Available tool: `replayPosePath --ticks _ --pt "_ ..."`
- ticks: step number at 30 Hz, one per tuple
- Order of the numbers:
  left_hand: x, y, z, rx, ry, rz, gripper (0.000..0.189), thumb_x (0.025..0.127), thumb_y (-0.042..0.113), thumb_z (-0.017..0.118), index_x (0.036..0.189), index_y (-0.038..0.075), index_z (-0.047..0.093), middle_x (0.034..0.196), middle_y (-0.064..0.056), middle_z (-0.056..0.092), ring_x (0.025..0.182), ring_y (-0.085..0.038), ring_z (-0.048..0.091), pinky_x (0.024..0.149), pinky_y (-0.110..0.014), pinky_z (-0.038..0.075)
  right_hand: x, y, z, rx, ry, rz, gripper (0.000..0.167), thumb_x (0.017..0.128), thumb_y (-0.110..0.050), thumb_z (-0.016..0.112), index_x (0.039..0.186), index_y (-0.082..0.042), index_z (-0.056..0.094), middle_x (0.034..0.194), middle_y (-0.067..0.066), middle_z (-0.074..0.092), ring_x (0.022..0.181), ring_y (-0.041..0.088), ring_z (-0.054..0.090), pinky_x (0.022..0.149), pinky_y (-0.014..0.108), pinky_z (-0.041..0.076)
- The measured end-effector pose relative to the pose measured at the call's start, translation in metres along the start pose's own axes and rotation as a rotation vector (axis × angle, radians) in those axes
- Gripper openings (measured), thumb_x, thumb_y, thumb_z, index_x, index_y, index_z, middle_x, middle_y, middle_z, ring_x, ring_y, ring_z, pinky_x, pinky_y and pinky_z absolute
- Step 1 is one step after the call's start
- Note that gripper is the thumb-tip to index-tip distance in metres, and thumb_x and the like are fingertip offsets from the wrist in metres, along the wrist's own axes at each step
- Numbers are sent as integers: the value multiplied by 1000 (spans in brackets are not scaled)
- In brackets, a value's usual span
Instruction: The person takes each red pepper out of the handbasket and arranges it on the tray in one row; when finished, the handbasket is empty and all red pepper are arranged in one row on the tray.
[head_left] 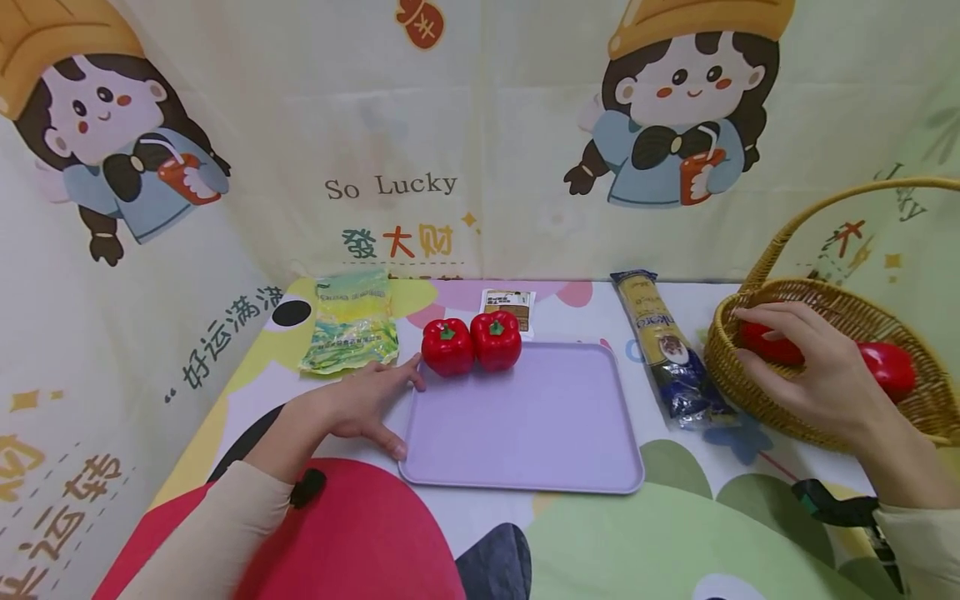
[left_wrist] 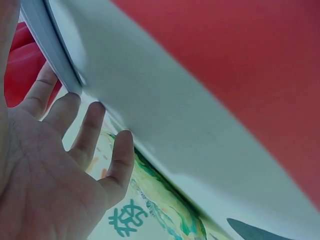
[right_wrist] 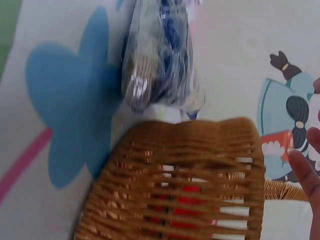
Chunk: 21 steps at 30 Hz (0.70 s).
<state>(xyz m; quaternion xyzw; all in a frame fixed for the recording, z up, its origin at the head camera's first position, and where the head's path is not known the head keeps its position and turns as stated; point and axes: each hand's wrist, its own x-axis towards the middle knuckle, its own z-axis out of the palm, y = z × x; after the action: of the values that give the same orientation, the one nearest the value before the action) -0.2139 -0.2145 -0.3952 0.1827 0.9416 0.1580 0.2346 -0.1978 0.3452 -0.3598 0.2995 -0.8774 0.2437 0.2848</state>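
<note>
A lilac tray point(head_left: 528, 433) lies at the middle of the table, two red bell peppers point(head_left: 447, 348) side by side at its back left corner. Along its left edge rests my left hand point(head_left: 362, 406), thumb and fingers spread, fingertips close to the nearer pepper. In the left wrist view that hand point(left_wrist: 55, 165) has its fingers extended by the tray rim point(left_wrist: 50, 45). Over the wicker basket point(head_left: 750, 400) on the right hovers my right hand point(head_left: 817, 371), fingers loosely bent. Beneath and beside it sit red peppers point(head_left: 888, 369), one partly covered by the hand.
A bag of spaghetti point(head_left: 667, 358) lies between tray and basket. Behind the tray is a small sachet point(head_left: 517, 302); a green and yellow packet point(head_left: 352, 321) lies at the back left. The basket's tall handle point(head_left: 795, 221) arches above it. Printed cloth covers table and walls.
</note>
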Motion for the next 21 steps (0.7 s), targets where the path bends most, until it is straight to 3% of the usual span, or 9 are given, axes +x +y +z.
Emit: replayPosePath --ticks 10,16,21 --pt "-2 0 -1 -1 6 -3 91 59 53 96 136 36 51 168 -5 27 142 -36 35 98 -53 55 -2 15 -9 -92 -23 56 73 63 12 85 132 -3 66 121 16 64 103 -12 46 85 -3 37" --pt "-1 2 -3 11 -3 4 88 60 53 96 134 36 51 169 -4 25 143 -36 34 99 -53 55 -1 25 -20 -109 -32 106 71 65 13 86 131 -2 65 123 17 64 104 -23 41 83 -5 35" --pt "2 1 -1 23 -3 -9 89 59 54 96 134 38 51 168 -3 26 142 -35 35 98 -53 55 0 34 -23 -110 -64 137 68 68 9 86 131 -2 64 124 18 63 104 -22 38 81 -5 34"
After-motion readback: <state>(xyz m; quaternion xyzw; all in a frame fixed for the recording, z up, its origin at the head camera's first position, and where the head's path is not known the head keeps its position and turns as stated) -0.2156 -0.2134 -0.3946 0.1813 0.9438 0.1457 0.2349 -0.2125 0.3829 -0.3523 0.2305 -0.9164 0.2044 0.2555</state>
